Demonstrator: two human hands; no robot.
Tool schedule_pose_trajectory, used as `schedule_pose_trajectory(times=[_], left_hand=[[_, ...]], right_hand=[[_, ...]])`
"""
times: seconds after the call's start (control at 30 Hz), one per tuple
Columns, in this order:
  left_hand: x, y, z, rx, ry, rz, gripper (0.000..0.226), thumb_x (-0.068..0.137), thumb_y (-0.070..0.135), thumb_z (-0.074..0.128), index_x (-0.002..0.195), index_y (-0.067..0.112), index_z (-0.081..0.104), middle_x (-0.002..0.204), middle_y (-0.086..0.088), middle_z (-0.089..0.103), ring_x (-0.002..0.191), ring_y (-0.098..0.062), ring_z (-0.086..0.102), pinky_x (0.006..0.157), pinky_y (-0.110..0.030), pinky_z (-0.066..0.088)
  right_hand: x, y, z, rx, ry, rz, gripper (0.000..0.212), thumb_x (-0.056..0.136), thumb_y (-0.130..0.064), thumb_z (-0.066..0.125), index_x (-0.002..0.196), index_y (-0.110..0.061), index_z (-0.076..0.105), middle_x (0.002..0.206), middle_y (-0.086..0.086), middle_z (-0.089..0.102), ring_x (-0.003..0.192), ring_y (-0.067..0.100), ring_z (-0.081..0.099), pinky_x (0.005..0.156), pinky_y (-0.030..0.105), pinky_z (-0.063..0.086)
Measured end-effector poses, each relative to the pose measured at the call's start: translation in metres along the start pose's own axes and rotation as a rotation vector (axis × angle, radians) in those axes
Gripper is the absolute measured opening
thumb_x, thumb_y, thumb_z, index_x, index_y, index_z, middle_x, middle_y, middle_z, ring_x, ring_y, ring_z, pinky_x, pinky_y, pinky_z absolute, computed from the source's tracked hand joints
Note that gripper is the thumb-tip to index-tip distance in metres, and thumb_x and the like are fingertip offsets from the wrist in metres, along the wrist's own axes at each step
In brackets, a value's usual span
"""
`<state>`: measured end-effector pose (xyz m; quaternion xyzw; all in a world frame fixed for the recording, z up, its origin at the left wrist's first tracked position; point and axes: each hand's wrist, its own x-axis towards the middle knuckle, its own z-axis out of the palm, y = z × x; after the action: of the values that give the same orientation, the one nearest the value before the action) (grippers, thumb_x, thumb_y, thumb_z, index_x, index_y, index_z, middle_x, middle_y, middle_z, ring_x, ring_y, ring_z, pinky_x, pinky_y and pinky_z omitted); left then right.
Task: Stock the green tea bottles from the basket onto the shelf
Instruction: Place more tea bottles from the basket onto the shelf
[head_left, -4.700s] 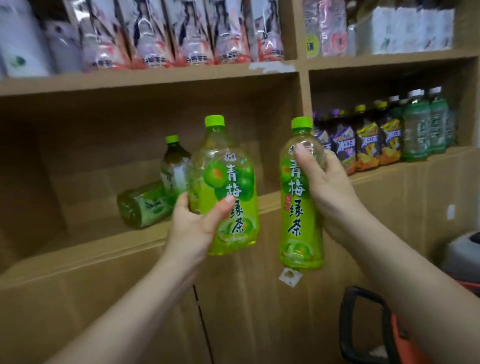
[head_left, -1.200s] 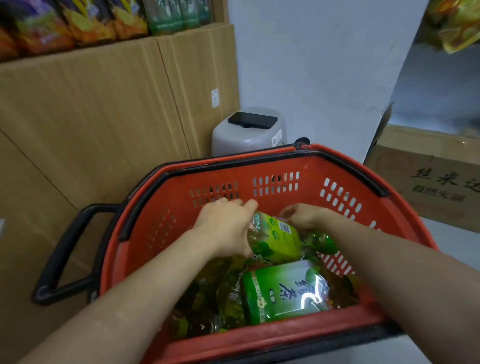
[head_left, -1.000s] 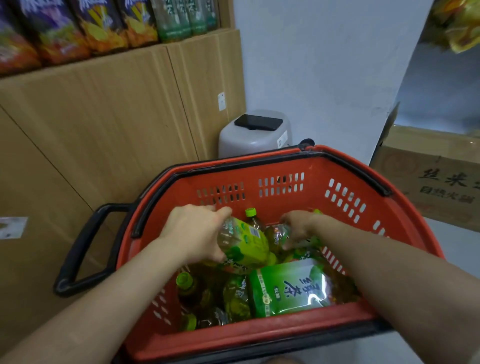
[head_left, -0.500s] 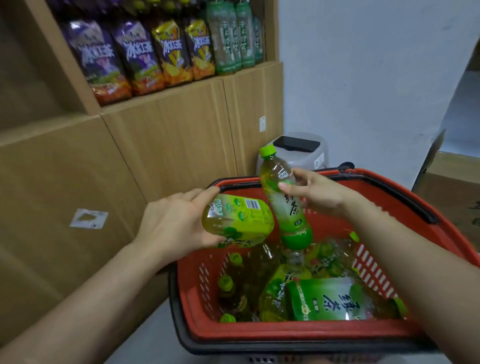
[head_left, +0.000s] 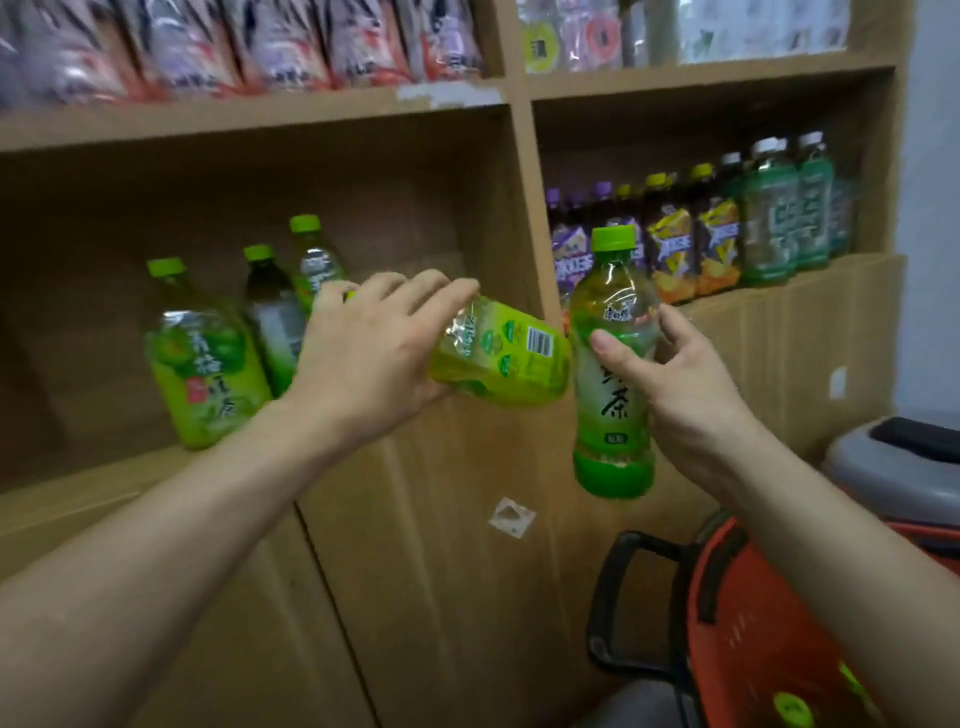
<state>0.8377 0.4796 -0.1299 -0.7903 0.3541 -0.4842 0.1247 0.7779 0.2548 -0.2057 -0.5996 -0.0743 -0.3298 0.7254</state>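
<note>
Left hand (head_left: 363, 358) raised in front of the wooden shelf (head_left: 249, 111), palm down, grip wrapped around a yellow-green labelled plastic tea bottle (head_left: 498, 356) lying sideways. Right hand (head_left: 675, 379) beside it, grip closed on an upright green-capped clear tea bottle (head_left: 613, 364). Both bottles held just in front of the shelf's divider. Three green-capped bottles (head_left: 202, 353) stand on the shelf left of the hands. Red plastic basket (head_left: 737, 639) below right of shelf.

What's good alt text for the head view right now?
A person's left hand holds a green tea bottle on its side and the right hand holds another upright, both raised before a wooden shelf where three green-capped bottles already stand. A red basket sits at lower right.
</note>
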Motion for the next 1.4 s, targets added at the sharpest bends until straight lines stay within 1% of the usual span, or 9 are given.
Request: schedule_pose_trajectory(times=[0.17,0.47,0.63,0.8,1.0,1.1,1.2,1.27,1.4], left_hand=[[-0.002,-0.085,-0.021,0.137,-0.096,-0.045,0.082,0.061,0.047,0.078,0.134,0.033,0.044,0.133,0.004,0.055,0.115,-0.029,0.052,0.085,-0.048,0.037],[-0.021,-0.185,-0.030,0.213,-0.442,-0.002,0.084,0.067,0.030,0.063,0.139,0.049,0.025,0.143,0.018,0.039,0.125,-0.017,0.036,0.094,-0.043,0.035],[-0.029,-0.196,0.000,0.149,-0.600,0.061,0.087,0.070,0.022,0.061,0.143,0.046,0.020,0.144,0.015,0.036,0.131,-0.018,0.028,0.103,-0.052,0.029],[-0.026,-0.181,0.028,-0.143,-0.484,0.030,0.084,0.067,0.016,0.053,0.144,0.038,0.030,0.153,0.010,0.025,0.142,-0.013,0.010,0.115,-0.052,0.005],[-0.060,-0.170,0.067,-0.613,0.065,-0.200,0.075,0.068,0.026,0.056,0.141,0.028,0.042,0.157,-0.001,0.017,0.142,-0.018,0.010,0.114,-0.036,0.011],[-0.073,-0.163,0.082,-0.672,0.100,-0.398,0.091,0.072,0.041,0.074,0.147,0.033,0.023,0.159,0.001,0.001,0.144,-0.019,0.004,0.109,-0.032,0.010],[-0.080,-0.157,0.095,-0.721,0.074,-0.557,0.099,0.068,0.063,0.067,0.146,0.043,0.009,0.158,-0.002,0.014,0.140,-0.025,0.026,0.111,-0.041,0.031],[-0.080,-0.153,0.097,-0.624,0.101,-0.611,0.100,0.066,0.068,0.064,0.144,0.041,0.008,0.151,-0.002,0.027,0.131,-0.026,0.039,0.097,-0.041,0.045],[-0.073,-0.135,0.095,-0.433,0.136,-0.680,0.097,0.068,0.070,0.062,0.144,0.035,0.015,0.144,-0.010,0.033,0.123,-0.031,0.042,0.085,-0.041,0.048]], right_hand=[[0.044,-0.007,0.094,0.097,0.006,-0.107,0.037,0.084,-0.018,0.071,0.117,-0.015,0.054,0.106,0.001,0.070,0.091,0.011,0.069,0.079,0.027,0.055],[0.098,0.035,0.214,-0.086,-0.041,-0.082,0.078,0.063,-0.053,0.077,0.129,-0.022,0.048,0.115,-0.001,0.067,0.106,0.017,0.065,0.098,0.047,0.050],[0.106,0.058,0.228,-0.205,-0.054,-0.073,0.040,0.082,-0.035,0.072,0.115,-0.032,0.049,0.112,-0.005,0.065,0.106,0.016,0.063,0.099,0.047,0.049],[0.098,0.073,0.222,-0.466,-0.090,-0.070,0.080,0.068,-0.050,0.076,0.134,-0.030,0.036,0.124,0.001,0.057,0.115,0.021,0.056,0.099,0.048,0.047],[0.101,0.085,0.213,-0.569,-0.061,-0.056,0.068,0.073,-0.037,0.080,0.129,-0.024,0.044,0.118,-0.003,0.063,0.108,0.017,0.061,0.096,0.045,0.050],[0.105,0.089,0.214,-0.689,-0.037,-0.059,0.079,0.067,-0.050,0.080,0.131,-0.026,0.041,0.119,0.002,0.061,0.110,0.022,0.059,0.095,0.047,0.051],[0.107,0.094,0.216,-0.808,0.034,-0.088,0.073,0.070,-0.050,0.078,0.128,-0.020,0.045,0.118,0.005,0.062,0.107,0.024,0.059,0.092,0.044,0.052],[0.109,0.093,0.216,-0.867,0.052,-0.098,0.064,0.074,-0.046,0.076,0.125,-0.017,0.048,0.117,0.004,0.064,0.108,0.024,0.060,0.091,0.040,0.051],[0.102,0.089,0.213,-0.988,0.087,-0.141,0.067,0.081,-0.046,0.069,0.134,-0.016,0.040,0.127,0.010,0.055,0.119,0.030,0.052,0.096,0.044,0.046]])
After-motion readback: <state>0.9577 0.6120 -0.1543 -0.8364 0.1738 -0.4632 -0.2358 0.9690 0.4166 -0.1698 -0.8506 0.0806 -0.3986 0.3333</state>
